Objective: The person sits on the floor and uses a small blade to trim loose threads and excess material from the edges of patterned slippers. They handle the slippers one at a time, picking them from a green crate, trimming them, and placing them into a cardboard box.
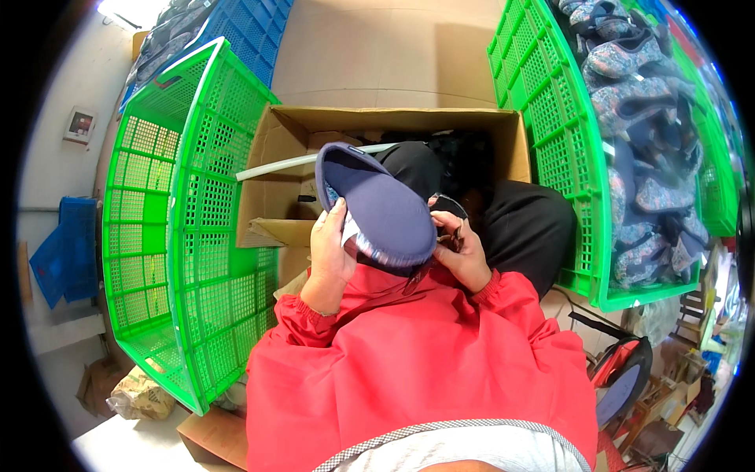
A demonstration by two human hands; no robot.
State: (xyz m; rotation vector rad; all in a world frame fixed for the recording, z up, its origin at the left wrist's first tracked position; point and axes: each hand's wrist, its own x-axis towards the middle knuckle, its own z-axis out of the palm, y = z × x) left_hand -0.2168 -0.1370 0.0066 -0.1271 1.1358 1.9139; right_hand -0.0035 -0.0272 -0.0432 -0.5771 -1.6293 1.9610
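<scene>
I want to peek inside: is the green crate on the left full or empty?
Empty: the left green crate shows only bare mesh walls inside.

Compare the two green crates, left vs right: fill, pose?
The left green crate is tipped on its side with its open mouth toward the person, and nothing shows inside it; the right green crate is packed with dark patterned shoes. The left one sits beside the left hand, the right one farther from the right hand. Both are bright green lattice plastic flanking the cardboard box.

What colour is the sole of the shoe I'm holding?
Dark navy blue; the shoe shows sole-up between the left hand and right hand, head view.
</scene>
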